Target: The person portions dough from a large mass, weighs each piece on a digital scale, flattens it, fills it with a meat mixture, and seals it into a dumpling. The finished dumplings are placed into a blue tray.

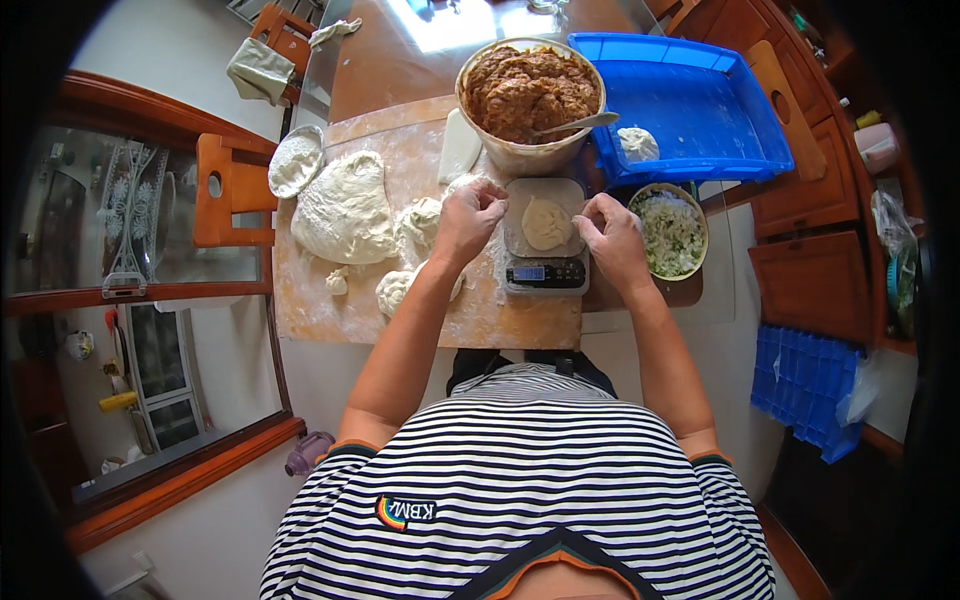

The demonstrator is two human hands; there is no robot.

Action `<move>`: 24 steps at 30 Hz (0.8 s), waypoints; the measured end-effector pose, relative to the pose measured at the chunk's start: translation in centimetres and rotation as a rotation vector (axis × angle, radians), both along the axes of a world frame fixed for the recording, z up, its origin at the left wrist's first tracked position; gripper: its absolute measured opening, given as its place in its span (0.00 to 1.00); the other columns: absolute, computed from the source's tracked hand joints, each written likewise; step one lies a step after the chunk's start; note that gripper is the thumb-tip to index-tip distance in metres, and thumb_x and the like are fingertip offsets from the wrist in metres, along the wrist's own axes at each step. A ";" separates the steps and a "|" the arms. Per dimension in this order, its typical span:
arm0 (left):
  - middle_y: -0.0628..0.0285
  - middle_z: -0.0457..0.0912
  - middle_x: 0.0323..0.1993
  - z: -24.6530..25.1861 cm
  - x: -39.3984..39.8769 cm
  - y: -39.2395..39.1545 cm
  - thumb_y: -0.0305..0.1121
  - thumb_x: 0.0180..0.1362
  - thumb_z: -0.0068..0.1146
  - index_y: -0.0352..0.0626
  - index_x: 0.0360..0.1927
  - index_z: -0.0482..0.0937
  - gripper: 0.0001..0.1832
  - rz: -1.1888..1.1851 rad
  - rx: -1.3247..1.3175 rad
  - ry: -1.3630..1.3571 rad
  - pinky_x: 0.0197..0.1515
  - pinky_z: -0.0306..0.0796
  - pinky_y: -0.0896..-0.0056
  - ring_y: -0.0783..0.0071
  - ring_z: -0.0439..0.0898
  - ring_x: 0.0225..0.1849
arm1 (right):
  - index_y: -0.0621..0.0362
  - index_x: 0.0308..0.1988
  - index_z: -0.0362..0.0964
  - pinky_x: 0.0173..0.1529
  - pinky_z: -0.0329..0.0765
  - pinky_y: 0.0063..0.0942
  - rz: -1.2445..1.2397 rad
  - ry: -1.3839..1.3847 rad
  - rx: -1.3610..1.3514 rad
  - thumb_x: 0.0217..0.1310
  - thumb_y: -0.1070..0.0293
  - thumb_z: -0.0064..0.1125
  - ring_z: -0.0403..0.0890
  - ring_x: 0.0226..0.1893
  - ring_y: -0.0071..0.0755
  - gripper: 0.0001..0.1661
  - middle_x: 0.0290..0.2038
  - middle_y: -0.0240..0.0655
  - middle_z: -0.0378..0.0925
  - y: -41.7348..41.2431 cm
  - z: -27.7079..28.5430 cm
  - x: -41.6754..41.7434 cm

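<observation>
A flattened round of dough point(546, 223) lies on the plate of a digital kitchen scale point(512, 244). My left hand point(471, 214) is raised at the scale's left edge, fingertips and thumb close together; whether they pinch a scrap of dough I cannot tell. At the right edge is my right hand point(611, 229), fingers curled, with a small whitish bit at the fingertips. Neither hand touches the round. Left of the scale, a big mass of dough point(349, 210) and several smaller lumps, such as this dough lump point(393, 292), rest on a floured wooden board point(330, 315).
Behind the scale stands a tub of minced filling point(525, 90) with a metal spoon point(581, 122). A blue plastic crate point(675, 105) holds one dough piece point(638, 144). A bowl of chopped vegetables point(670, 232) is right, a bowl of flour point(296, 160) left. A white scraper point(460, 146) lies beside the tub.
</observation>
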State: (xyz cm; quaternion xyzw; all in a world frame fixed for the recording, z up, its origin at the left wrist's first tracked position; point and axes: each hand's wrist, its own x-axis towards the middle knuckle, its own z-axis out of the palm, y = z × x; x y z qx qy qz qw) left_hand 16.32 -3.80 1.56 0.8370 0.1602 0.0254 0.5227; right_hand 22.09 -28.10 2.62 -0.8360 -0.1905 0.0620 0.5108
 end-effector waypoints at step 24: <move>0.48 0.87 0.39 -0.7 -3.2 8.0 0.33 0.57 0.60 0.42 0.45 0.86 0.13 0.190 0.408 0.136 0.48 0.77 0.59 0.53 0.86 0.42 | 0.65 0.44 0.76 0.45 0.77 0.39 0.018 -0.039 -0.174 0.57 0.71 0.64 0.81 0.36 0.47 0.15 0.40 0.46 0.79 -0.8 -0.3 -1.5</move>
